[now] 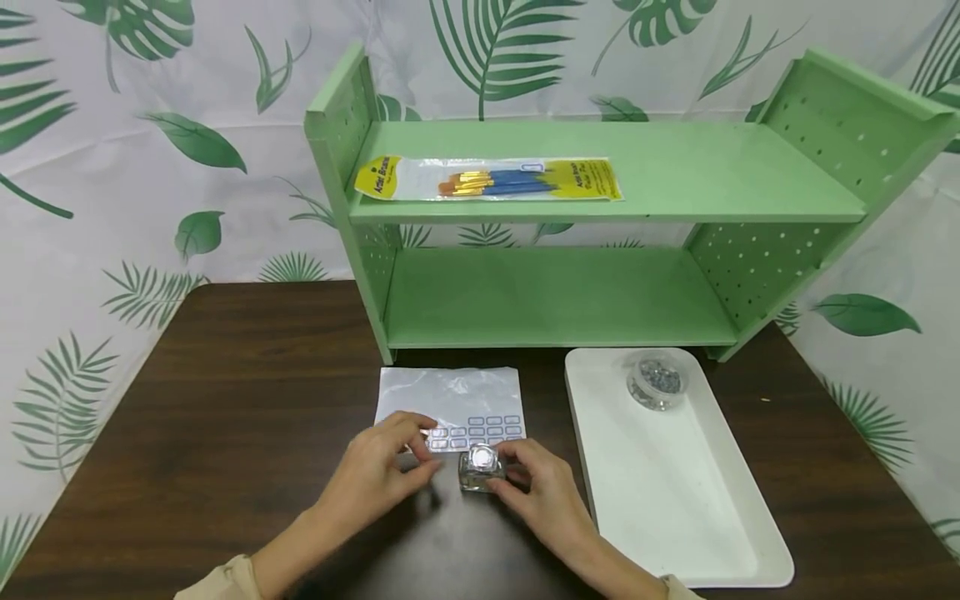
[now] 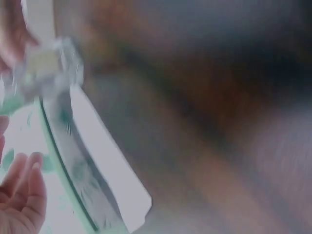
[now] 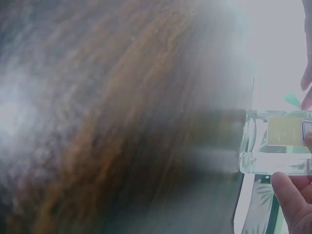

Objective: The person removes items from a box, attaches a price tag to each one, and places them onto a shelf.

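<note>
My right hand [image 1: 543,492] grips a small square clear glass bottle [image 1: 474,477] with a shiny top, thumb and fingers on its right side. In the right wrist view, the bottle [image 3: 256,163] shows a pale yellow patch. A small blue-bordered label [image 3: 306,128] overlaps that face at the frame's edge, with a fingertip at it. To the left of the bottle is my left hand [image 1: 382,471], its thumb and index finger bent and apart, over the near left corner of a sheet of labels [image 1: 442,392]. The left wrist view shows its fingers [image 2: 34,190] loosely bent.
A white tray [image 1: 667,500] lies to the right, holding a round clear tub [image 1: 656,381] of silvery bits. Behind stands a green two-level shelf [image 1: 555,296]. A packet of artist brushes [image 1: 491,179] lies on its upper board. The dark wooden table [image 1: 225,400] extends left.
</note>
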The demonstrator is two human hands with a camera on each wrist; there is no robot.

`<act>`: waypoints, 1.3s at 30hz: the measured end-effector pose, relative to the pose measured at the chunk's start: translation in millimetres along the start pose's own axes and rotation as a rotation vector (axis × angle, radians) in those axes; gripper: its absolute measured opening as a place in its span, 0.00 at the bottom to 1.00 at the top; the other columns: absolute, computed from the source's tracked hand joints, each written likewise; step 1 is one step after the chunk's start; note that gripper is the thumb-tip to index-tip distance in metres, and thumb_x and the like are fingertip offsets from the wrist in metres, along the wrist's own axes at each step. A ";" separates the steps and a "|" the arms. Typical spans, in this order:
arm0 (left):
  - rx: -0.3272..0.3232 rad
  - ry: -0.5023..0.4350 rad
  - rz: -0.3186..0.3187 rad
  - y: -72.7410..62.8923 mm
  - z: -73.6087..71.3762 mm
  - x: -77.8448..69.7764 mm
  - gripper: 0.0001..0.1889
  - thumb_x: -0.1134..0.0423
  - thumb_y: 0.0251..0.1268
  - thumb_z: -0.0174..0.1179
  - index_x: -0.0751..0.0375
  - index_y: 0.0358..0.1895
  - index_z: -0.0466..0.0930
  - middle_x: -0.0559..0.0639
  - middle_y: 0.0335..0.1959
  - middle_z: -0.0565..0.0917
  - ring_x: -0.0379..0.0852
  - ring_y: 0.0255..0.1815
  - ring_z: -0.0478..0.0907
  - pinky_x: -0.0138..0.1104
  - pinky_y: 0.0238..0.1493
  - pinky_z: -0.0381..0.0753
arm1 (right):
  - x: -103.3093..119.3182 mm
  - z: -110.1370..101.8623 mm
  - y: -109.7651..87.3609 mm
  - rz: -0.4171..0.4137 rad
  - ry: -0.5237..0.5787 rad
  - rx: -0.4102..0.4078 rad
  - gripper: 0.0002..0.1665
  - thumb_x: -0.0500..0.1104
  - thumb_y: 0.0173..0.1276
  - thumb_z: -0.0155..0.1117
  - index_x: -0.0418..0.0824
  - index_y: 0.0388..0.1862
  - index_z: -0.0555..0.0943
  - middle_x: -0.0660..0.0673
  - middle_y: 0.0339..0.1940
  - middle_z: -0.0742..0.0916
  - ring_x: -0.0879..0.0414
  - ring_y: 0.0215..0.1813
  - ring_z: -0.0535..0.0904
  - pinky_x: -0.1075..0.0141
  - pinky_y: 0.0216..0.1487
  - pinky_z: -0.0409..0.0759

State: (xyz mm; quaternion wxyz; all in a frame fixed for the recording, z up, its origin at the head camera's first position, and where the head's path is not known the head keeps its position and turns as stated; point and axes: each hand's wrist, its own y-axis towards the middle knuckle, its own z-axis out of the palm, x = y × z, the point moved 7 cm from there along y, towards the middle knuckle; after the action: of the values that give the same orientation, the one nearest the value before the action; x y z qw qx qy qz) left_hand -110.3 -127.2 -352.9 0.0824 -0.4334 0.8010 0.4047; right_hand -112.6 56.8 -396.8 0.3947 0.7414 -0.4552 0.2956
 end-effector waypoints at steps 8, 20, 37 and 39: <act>-0.324 -0.134 -0.263 30.7 -54.4 44.6 0.13 0.74 0.47 0.70 0.67 0.36 0.78 0.55 0.43 0.83 0.37 0.37 0.80 0.22 0.36 0.79 | -0.1 -10.5 0.1 0.026 0.052 -0.007 0.20 0.25 0.45 0.73 0.34 0.38 0.80 0.43 0.37 0.83 0.51 0.39 0.84 0.71 0.38 0.82; -0.376 -0.317 -0.394 75.5 -59.8 77.2 0.31 0.68 0.58 0.64 0.60 0.66 0.66 0.55 0.59 0.76 0.49 0.59 0.75 0.39 0.57 0.75 | 15.4 -45.5 8.0 0.018 0.123 -0.016 0.18 0.25 0.48 0.71 0.33 0.40 0.80 0.41 0.39 0.85 0.52 0.42 0.84 0.71 0.38 0.83; -0.477 -0.234 -0.346 88.6 -59.2 83.1 0.25 0.75 0.59 0.61 0.61 0.62 0.73 0.56 0.55 0.80 0.52 0.52 0.80 0.24 0.46 0.78 | 57.7 -141.1 47.3 -0.108 0.027 -0.063 0.17 0.23 0.52 0.67 0.28 0.43 0.79 0.41 0.36 0.86 0.67 0.38 0.82 0.70 0.34 0.83; -0.473 -0.228 -0.337 87.5 -59.5 83.2 0.25 0.75 0.59 0.61 0.62 0.62 0.72 0.57 0.55 0.80 0.52 0.52 0.80 0.23 0.46 0.78 | 64.2 -158.5 54.7 -0.110 0.006 -0.082 0.16 0.24 0.54 0.67 0.29 0.43 0.79 0.47 0.34 0.86 0.66 0.35 0.82 0.71 0.32 0.82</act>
State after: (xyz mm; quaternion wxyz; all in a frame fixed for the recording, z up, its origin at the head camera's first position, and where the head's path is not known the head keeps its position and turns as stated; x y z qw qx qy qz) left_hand -214.6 -196.3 -303.4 0.1346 -0.5189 0.5872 0.6065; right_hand -148.4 148.9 -246.9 0.4418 0.7476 -0.4244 0.2566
